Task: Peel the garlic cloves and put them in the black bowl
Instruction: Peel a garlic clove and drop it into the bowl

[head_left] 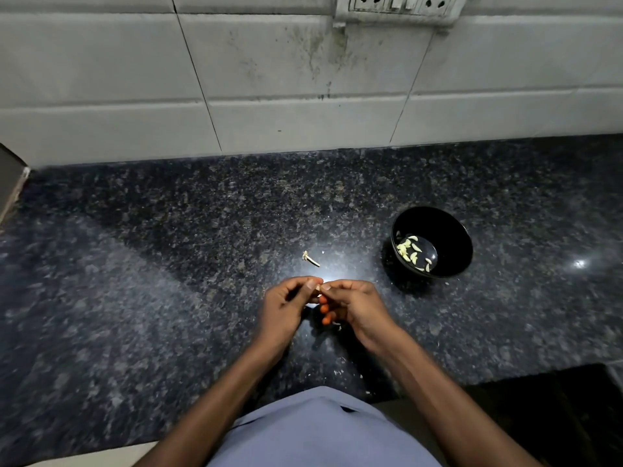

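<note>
Both hands meet above the dark granite counter (pixel 168 264), near its front edge. My left hand (pixel 290 305) and my right hand (pixel 354 305) pinch one small garlic clove (pixel 318 289) between their fingertips; the fingers hide most of it. A black bowl (pixel 448 230) stands to the right and a little farther back. Several pale peeled cloves (pixel 409 252) lie in its bottom. A bare garlic stem (pixel 310 258) with its root end lies on the counter just beyond my hands.
Small flakes of garlic skin (pixel 337 326) lie scattered on the counter under and in front of my hands. A tiled wall (pixel 269 96) with a switch and socket plate (pixel 401 5) rises behind the counter. A dark object (pixel 10 180) sits at the far left edge.
</note>
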